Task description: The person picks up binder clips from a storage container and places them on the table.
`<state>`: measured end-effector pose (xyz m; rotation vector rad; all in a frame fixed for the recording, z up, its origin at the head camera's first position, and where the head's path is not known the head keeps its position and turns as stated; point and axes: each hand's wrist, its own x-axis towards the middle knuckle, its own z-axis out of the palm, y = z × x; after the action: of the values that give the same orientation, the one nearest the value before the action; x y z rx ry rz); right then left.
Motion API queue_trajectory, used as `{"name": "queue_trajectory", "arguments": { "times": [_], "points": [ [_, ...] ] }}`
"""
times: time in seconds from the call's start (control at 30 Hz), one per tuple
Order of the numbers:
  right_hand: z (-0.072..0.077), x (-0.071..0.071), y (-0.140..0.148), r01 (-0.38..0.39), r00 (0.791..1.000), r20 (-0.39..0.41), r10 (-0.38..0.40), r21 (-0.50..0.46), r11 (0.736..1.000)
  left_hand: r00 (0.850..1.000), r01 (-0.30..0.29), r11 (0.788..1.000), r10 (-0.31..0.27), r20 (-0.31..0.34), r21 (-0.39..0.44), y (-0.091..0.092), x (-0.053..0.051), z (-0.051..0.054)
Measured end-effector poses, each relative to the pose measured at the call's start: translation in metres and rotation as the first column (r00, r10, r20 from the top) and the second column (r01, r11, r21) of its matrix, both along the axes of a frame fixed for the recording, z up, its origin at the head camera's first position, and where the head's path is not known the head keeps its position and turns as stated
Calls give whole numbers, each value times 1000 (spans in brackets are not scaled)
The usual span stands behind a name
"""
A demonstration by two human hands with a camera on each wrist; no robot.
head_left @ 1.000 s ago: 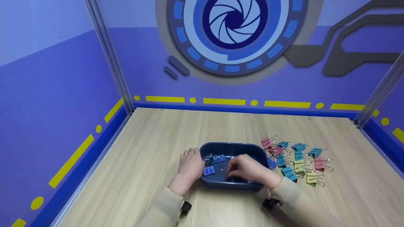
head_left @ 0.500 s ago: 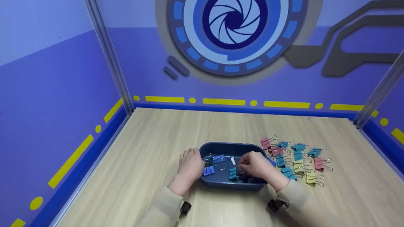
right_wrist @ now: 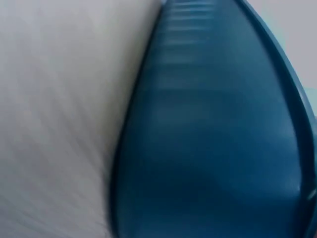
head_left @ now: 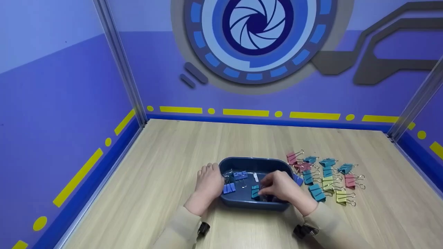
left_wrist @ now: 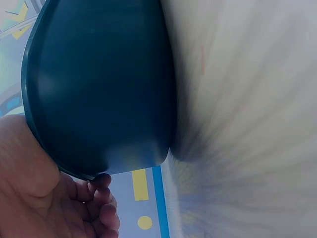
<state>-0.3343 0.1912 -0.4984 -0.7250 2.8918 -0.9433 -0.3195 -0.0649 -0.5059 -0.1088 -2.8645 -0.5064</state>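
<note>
A dark blue plastic basin (head_left: 258,204) stands on the table. At its left end my left hand (head_left: 210,181) holds the rim; the left wrist view shows the palm against the rim and the fingers (left_wrist: 101,196) bent below it. Inside the basin is my right hand (head_left: 281,186), thumb and forefinger apart beside a teal binder clip (head_left: 255,191). Whether they pinch its wire handles is too small to tell. Blue binder clips (head_left: 229,188) lie at the basin's left end. My right hand hides the basin's right end. The right wrist view shows mostly the basin's outer wall (right_wrist: 208,129).
Right of the basin lie several binder clips: teal (head_left: 316,192), pink (head_left: 350,181) and yellow (head_left: 341,197). A blue clip (head_left: 297,179) sits close to the basin's right end. A small white label (head_left: 255,177) shows on the basin floor. Blue walls (head_left: 155,69) enclose the table.
My right hand has moved right within the basin, uncovering the teal binder clip and the white label, then slightly back left toward that clip. My left hand stays at the rim.
</note>
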Motion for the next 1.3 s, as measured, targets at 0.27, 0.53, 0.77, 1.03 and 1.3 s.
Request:
{"name": "queue_trajectory", "arguments": {
  "times": [0.27,0.53,0.77,1.03,1.3],
  "points": [
    [-6,1,-5,-37,998,-54,39,27,999,1000,0,1000,0,-12,5,0,0,-1],
    [-8,-1,-6,-62,995,-74,62,-3,998,1000,0,1000,0,6,14,1,0,-1],
    [-7,-4,-4,-52,998,-34,49,-93,994,1000,3,1000,-3,13,16,0,0,1],
    [-6,-2,-5,-18,1000,-16,16,-142,990,1000,-4,1000,4,1,21,0,1,0],
    [2,0,-1,24,1000,19,-21,-189,982,1000,-4,1000,4,-14,10,0,1,-1]
  ]
}}
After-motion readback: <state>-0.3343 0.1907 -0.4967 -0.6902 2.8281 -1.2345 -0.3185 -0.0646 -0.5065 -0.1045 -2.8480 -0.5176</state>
